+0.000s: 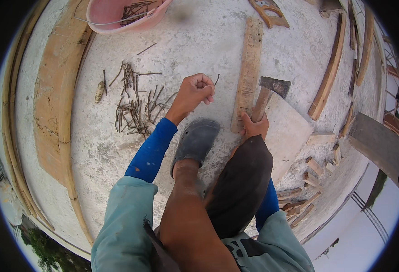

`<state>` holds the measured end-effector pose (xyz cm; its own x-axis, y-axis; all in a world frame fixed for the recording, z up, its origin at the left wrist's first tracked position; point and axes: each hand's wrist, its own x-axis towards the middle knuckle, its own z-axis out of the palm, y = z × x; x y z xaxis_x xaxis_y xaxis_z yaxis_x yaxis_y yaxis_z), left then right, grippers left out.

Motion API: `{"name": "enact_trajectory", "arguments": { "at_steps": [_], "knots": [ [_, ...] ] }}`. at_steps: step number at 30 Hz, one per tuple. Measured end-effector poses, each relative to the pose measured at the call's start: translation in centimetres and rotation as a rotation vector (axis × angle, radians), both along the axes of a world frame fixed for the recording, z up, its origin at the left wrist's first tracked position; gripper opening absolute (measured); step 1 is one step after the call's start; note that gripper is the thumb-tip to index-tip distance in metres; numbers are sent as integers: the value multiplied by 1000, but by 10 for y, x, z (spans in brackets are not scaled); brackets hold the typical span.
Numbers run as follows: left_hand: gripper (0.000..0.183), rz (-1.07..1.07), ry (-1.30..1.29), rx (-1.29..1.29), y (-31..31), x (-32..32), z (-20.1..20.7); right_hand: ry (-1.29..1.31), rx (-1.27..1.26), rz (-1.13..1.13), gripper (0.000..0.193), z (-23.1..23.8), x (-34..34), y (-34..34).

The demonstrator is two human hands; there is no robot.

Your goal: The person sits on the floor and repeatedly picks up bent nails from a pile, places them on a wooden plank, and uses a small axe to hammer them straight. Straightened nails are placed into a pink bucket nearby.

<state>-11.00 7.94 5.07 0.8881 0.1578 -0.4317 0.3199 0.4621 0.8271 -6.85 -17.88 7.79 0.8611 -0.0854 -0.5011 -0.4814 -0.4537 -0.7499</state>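
My right hand (257, 127) is wrapped round the wooden handle of a hammer (263, 100), whose dark metal head points away from me. The hammer lies beside a narrow wooden plank (248, 63) on the concrete floor. My left hand (199, 93) is off the floor with its fingers curled together. What they pinch, if anything, is hidden. Just past those fingertips shows a single nail (217, 80); I cannot tell whether it touches them. A loose heap of rusty nails (134, 111) is spread to the left of that hand.
A pink bucket (118, 28) holding more nails stands at the far left, and a handsaw (274, 18) lies far ahead. Bamboo poles (68, 158) and a brown board (50, 104) run along the left. Wooden offcuts (312, 165) and beams (328, 77) lie right. My shoe (197, 138) is between my arms.
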Motion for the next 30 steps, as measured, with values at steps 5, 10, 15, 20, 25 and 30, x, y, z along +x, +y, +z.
{"name": "enact_trajectory", "arguments": {
  "at_steps": [5, 10, 15, 20, 25, 30],
  "knots": [
    [12, -281, -26, 177, -46, 80, -17, -10, -63, -47, 47, 14, 2, -12],
    [16, -363, 84, 299, -54, 106, -23, -58, -189, 87, 45, 16, 3, -23],
    [16, -314, 83, 369, -55, 105, -34, -148, -300, 291, 49, 6, 3, -29],
    [19, -278, -8, 408, -62, 94, -44, -120, -359, 405, 57, 0, 11, -26],
    [21, -248, -20, 436, -69, 87, -46, -112, -366, 368, 67, -4, 12, -19],
    [22, -120, -149, 617, -79, 85, -48, -127, -357, 359, 71, -11, 12, -25]
  ]
}}
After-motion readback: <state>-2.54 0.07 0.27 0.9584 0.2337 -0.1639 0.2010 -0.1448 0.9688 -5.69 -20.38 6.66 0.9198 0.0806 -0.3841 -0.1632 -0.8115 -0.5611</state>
